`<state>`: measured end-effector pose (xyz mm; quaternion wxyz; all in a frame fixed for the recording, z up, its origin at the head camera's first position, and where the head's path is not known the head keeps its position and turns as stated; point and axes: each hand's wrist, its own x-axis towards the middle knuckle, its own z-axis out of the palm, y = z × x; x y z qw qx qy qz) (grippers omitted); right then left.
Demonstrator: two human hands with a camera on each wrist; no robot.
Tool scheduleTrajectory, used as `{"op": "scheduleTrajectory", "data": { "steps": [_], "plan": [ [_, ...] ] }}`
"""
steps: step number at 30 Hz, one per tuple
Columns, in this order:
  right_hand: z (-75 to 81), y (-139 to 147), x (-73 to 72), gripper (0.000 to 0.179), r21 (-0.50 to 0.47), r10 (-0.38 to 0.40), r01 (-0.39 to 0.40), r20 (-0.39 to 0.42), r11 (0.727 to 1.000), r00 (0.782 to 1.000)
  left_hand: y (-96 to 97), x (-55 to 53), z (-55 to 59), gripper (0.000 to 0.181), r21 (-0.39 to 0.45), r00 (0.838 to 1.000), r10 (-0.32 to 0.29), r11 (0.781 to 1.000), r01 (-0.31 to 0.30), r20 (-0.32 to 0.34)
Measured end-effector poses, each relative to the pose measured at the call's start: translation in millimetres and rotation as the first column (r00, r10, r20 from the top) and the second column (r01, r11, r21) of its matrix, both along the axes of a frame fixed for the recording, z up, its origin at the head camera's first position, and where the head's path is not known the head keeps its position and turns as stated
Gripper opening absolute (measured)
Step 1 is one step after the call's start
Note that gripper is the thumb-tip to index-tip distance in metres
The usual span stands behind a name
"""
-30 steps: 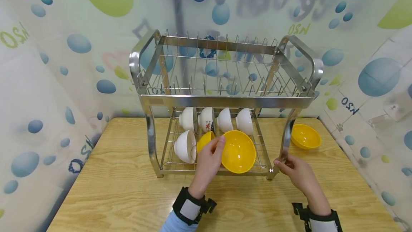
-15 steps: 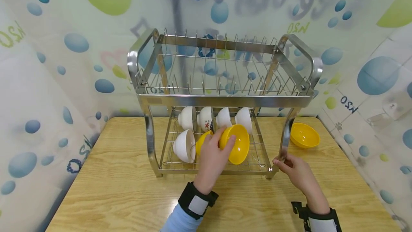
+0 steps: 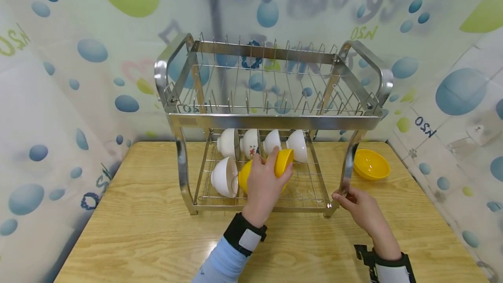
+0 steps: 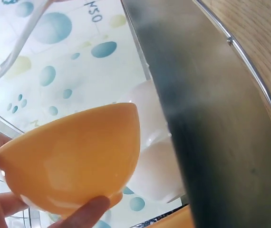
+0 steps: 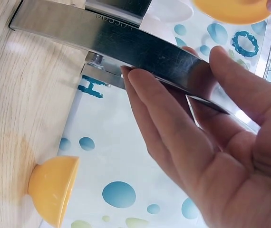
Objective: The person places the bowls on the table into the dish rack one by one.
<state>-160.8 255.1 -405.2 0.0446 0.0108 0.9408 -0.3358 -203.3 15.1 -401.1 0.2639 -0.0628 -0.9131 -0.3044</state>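
Note:
My left hand [image 3: 263, 184] grips a yellow bowl [image 3: 284, 160] over the lower tier of a metal dish rack [image 3: 275, 122]. In the left wrist view this bowl [image 4: 73, 156] shows its outer side, with fingers at its rim and near its foot. Just left of it, a second yellow bowl [image 3: 243, 176] stands on edge on the lower tier, partly behind the hand. Beside that sits a white bowl [image 3: 223, 177], also on edge. My right hand [image 3: 363, 213] holds the rack's front right leg [image 3: 348, 165], with thumb and fingers around the metal strip in the right wrist view.
Several white bowls [image 3: 297, 145] stand on edge in the lower tier's back row, one with a flower print. Another yellow bowl [image 3: 371, 164] rests on the wooden table [image 3: 129, 230], right of the rack. The upper tier overhangs the lower one. A patterned curtain surrounds the table.
My left hand has turned the yellow bowl from facing the head camera to sideways, carrying it slightly left and deeper into the lower tier. The right hand stays on the leg.

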Motion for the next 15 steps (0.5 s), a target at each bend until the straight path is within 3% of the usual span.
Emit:
{"op": "scheduleTrajectory", "data": {
  "steps": [7, 11, 15],
  "plan": [
    [0.4, -1.4, 0.2, 0.039, -0.006, -0.018, 0.018, -0.003, 1.0, 1.0, 4.3, -4.9, -4.5, 0.052, -0.135, 0.995, 0.064, 0.988, -0.075, -0.083],
    [0.0, -1.2, 0.2, 0.038, -0.013, -0.021, 0.021, 0.004, 1.0, 1.0, 8.3, -7.1, -8.0, 0.054, -0.184, 0.996, 0.074, 0.979, -0.083, -0.057],
    [-0.8, -0.8, 0.0, 0.039, -0.014, -0.017, 0.017, 0.007, 1.0, 1.0, 11.3, -7.9, -11.8, 0.054, -0.176, 0.998, 0.065, 0.982, -0.067, -0.015]
  ]
}}
